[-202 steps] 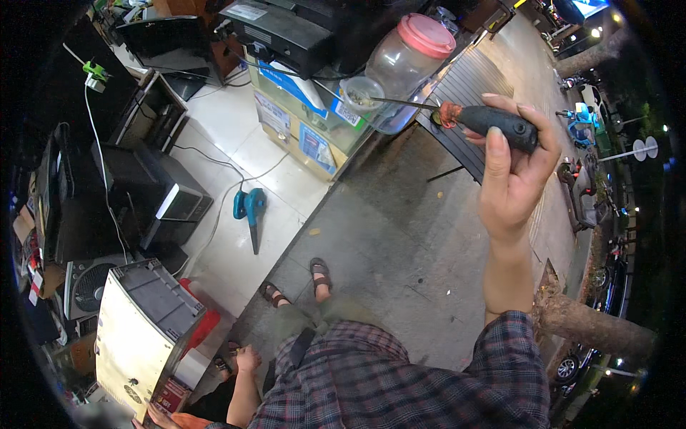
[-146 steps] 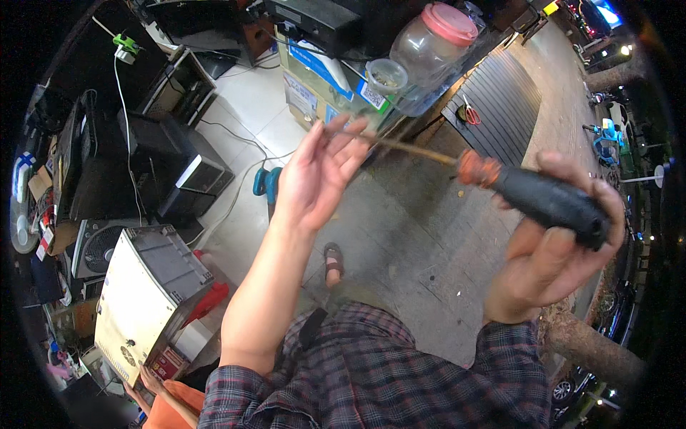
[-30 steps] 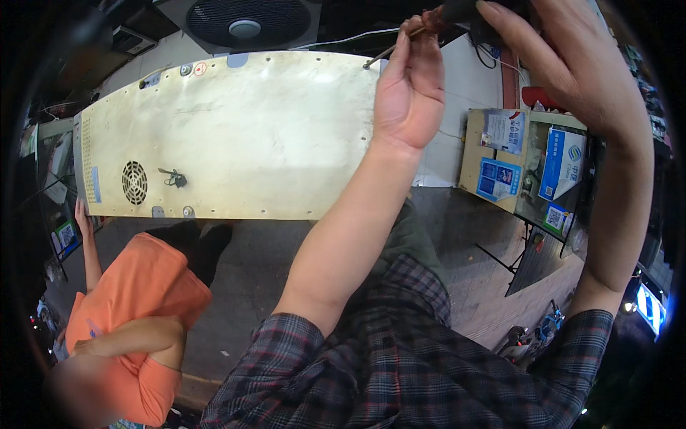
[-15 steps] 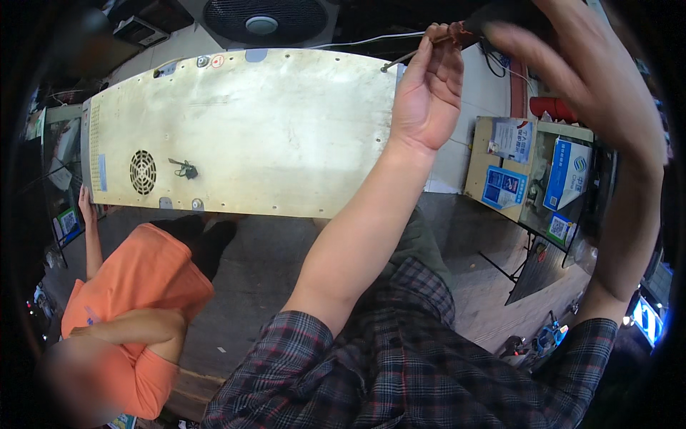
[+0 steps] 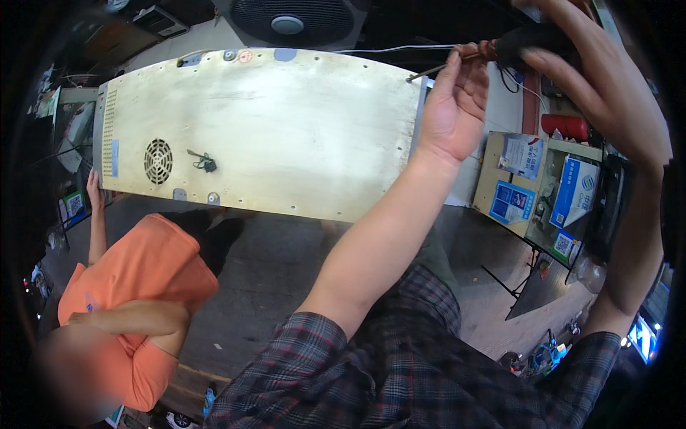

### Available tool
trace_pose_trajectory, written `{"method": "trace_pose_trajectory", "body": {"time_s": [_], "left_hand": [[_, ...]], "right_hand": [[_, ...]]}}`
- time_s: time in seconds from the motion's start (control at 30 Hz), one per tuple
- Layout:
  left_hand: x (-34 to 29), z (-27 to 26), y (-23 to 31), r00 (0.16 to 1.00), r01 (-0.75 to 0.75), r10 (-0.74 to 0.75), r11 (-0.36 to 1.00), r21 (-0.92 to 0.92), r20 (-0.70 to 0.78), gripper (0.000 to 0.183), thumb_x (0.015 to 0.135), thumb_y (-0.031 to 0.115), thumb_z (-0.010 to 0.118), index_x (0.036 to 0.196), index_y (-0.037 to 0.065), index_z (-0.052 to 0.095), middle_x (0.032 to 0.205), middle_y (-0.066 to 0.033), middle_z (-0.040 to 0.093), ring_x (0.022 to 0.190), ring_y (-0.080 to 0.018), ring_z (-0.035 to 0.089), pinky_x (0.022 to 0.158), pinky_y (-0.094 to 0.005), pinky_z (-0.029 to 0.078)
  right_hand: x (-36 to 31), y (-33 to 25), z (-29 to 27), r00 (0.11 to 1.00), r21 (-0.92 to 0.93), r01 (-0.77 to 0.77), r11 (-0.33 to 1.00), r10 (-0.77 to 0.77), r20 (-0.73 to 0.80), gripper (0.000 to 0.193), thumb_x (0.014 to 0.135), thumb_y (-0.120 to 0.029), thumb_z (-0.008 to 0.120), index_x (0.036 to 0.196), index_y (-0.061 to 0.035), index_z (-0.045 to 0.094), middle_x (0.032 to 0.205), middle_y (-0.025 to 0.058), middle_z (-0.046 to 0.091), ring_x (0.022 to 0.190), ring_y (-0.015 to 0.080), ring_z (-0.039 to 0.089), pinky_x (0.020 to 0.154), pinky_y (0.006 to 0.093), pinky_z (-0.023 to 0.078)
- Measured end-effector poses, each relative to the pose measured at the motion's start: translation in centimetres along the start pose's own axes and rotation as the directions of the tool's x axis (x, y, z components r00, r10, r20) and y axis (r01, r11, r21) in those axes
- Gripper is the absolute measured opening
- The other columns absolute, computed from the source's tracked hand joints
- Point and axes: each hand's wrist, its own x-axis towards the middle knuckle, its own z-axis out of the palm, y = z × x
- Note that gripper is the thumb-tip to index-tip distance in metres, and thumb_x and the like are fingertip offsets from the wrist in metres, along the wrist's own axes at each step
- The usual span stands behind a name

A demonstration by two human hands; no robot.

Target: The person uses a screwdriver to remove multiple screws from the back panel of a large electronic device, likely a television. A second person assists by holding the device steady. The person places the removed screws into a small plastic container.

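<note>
- Held near half past one in the view: the screwdriver [image 5: 493, 50]; long axis slanting from eight o'clock at the tip to two o'clock at the dark handle; tip meeting the upper-right corner of the pale metal panel [image 5: 286, 129]; exact seating too small to tell.
- Nearer to the tip, along the shaft: the left hand [image 5: 457, 107]; narrow, with thumb and fingers curled about the shaft; from here, tip toward ten o'clock, handle toward two.
- Nearer to the handle, beyond at two o'clock: the right hand [image 5: 614, 100]; thumb and fingers spread wide around the handle; cannot tell any firm grip.
- Farther left on the panel, near ten o'clock: round vent grille [image 5: 158, 161]; dark cable bundle [image 5: 205, 163] just beside.
- Touching the panel's left end, at nine o'clock: co-worker's hand [image 5: 96, 187]; orange shirt [image 5: 143, 268] below.
- Outermost: black fan [image 5: 287, 26], half past eleven; cream-sided bench [image 5: 486, 171], half past two.
</note>
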Motion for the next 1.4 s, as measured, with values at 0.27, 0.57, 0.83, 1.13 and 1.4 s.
{"method": "trace_pose_trajectory", "body": {"time_s": [0.27,0.57,0.83,1.13,1.4], "left_hand": [[-0.3,0.4,0.0,0.997,-0.023,0.027,0.998,0.052,-0.073,0.019,0.105,0.019,0.062,0.121,0.009,0.068,0.124,-0.0054,0.073,0.118,-0.0168,0.069,0.101,-0.0286,0.059],[-0.3,0.4,0.1,0.994,-0.002,0.009,0.997,0.071,-0.105,0.02,0.105,0.023,0.063,0.12,0.011,0.068,0.121,-0.0047,0.074,0.115,-0.016,0.07,0.101,-0.03,0.059],[-0.4,0.0,-0.1,0.992,-0.012,0.024,0.995,0.101,-0.12,0.02,0.106,0.025,0.062,0.119,0.011,0.068,0.121,-0.0057,0.074,0.113,-0.0162,0.071,0.1,-0.0302,0.059],[-0.6,0.3,-0.5,0.993,0.006,0.005,0.996,0.093,-0.12,0.018,0.107,0.024,0.06,0.117,0.01,0.066,0.121,-0.0069,0.074,0.114,-0.0162,0.071,0.101,-0.0307,0.058],[-0.1,-0.2,0.0,0.995,-0.024,0.031,0.996,0.082,-0.091,0.018,0.106,0.022,0.061,0.117,0.008,0.066,0.12,-0.0081,0.074,0.114,-0.0191,0.071,0.101,-0.0306,0.059]], "right_hand": [[-0.3,1.7,0.5,1.0,0.006,-0.015,1.0,0.015,0.015,0.041,0.105,-0.033,0.059,0.137,-0.008,0.054,0.119,0.0172,0.064,0.105,0.0299,0.068,0.086,0.0345,0.057],[-0.3,1.9,0.9,0.998,-0.053,0.044,0.998,-0.045,-0.031,0.049,0.107,-0.047,0.052,0.135,-0.0068,0.056,0.109,0.0168,0.066,0.102,0.0287,0.071,0.085,0.034,0.059],[0.4,0.7,1.2,0.989,-0.073,0.062,0.995,-0.071,-0.13,0.048,0.108,-0.049,0.05,0.119,-0.0045,0.064,0.092,0.0155,0.066,0.085,0.0269,0.07,0.077,0.0323,0.056],[-0.1,0.1,0.0,1.0,-0.097,0.013,0.995,-0.015,-0.015,0.039,0.106,-0.037,0.058,0.132,-0.0074,0.058,0.109,0.0172,0.066,0.099,0.0318,0.07,0.087,0.0369,0.059],[0.6,-0.8,0.0,1.0,-0.09,0.008,0.996,-0.011,-0.03,0.037,0.105,-0.036,0.06,0.127,-0.0062,0.059,0.103,0.0163,0.066,0.094,0.0309,0.07,0.084,0.037,0.058]]}}
